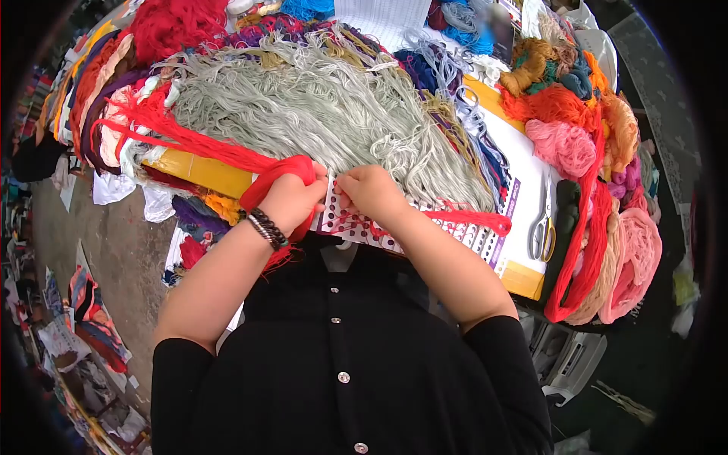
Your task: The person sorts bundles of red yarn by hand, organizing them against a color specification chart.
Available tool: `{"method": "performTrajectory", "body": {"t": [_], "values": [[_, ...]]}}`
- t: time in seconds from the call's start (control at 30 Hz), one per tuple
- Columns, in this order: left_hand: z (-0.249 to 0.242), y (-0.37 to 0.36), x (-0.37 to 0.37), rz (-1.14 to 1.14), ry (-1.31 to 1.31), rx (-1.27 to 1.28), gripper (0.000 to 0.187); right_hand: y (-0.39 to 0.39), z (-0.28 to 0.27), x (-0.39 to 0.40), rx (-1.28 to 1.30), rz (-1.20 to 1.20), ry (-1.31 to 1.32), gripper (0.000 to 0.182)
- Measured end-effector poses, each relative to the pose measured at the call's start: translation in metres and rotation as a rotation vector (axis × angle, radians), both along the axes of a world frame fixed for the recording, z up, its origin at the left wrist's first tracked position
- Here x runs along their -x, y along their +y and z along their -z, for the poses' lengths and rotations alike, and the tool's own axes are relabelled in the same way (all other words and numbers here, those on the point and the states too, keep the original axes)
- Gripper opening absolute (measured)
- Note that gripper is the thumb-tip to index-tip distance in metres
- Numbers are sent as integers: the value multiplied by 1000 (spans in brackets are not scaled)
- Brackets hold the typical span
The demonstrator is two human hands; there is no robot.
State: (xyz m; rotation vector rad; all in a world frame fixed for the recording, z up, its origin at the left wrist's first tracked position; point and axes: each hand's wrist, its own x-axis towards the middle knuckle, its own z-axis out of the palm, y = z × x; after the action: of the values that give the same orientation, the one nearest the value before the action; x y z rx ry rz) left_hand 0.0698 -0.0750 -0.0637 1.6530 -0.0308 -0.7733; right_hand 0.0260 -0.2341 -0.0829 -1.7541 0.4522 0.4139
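My left hand (294,199) is closed near the table's front edge, with a thick bundle of red thread (284,173) looped over it. The red strands trail away to the upper left. Close beside it, my right hand (371,195) has its fingers curled in a pinch; what lies between the fingertips is hidden. Under both hands is a white card with rows of dark holes (485,241), and red strands lie across it. A further red skein end (497,222) rests on the card right of my right forearm. Behind the hands spreads a large heap of pale grey thread (303,91).
Scissors (543,233) with grey and yellow handles lie on white paper at the right. Pink skeins (633,258), orange thread (557,106) and a long red skein (584,250) pile beyond them. A yellow board edge (201,171) shows at left.
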Motion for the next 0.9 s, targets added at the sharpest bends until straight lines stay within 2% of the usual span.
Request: {"method": "performTrajectory", "body": {"t": [0.1,0.13,0.23,0.3,0.33,0.37,0.43,0.47,0.5,0.53,0.57,0.63,0.67,0.77,0.8,0.9], "values": [[16,-2,-10,85,-116,-97,19,-3,-9,-2,-68,7,42,27],[18,-5,-8,19,-100,-57,19,-4,-8,-3,-68,10,44,27],[19,-8,-9,48,-109,-89,19,-1,-3,-6,63,-80,46,27],[19,-8,-8,37,-119,-105,19,6,5,-4,425,-144,-219,28],[19,-9,-8,26,-130,-120,19,5,6,-4,424,-144,-220,28],[22,-6,-10,26,-131,-120,19,3,7,-3,326,-142,-194,26],[24,-1,-14,156,-459,-205,19,-1,6,0,229,-141,-168,24],[24,0,-13,139,-468,-251,19,-2,5,2,107,-86,-120,21],[12,4,-13,118,-520,-201,19,-2,5,3,-14,-31,-72,20],[4,8,-12,101,-573,-151,20,-2,6,3,-16,-28,-72,20],[5,8,-9,-71,-164,186,22,-2,8,5,39,-39,-113,19],[-7,9,-8,-176,164,438,27,-2,8,7,97,-45,-159,20],[-6,7,-7,-196,248,512,29,-2,7,7,74,-38,-147,20],[7,5,-6,-221,256,548,28,-3,3,7,-6,-8,-107,20],[8,7,-10,-101,216,567,26,-4,2,8,-64,13,-77,20],[14,6,-1,-179,140,439,22,-1,2,9,13,47,-95,19]]}}
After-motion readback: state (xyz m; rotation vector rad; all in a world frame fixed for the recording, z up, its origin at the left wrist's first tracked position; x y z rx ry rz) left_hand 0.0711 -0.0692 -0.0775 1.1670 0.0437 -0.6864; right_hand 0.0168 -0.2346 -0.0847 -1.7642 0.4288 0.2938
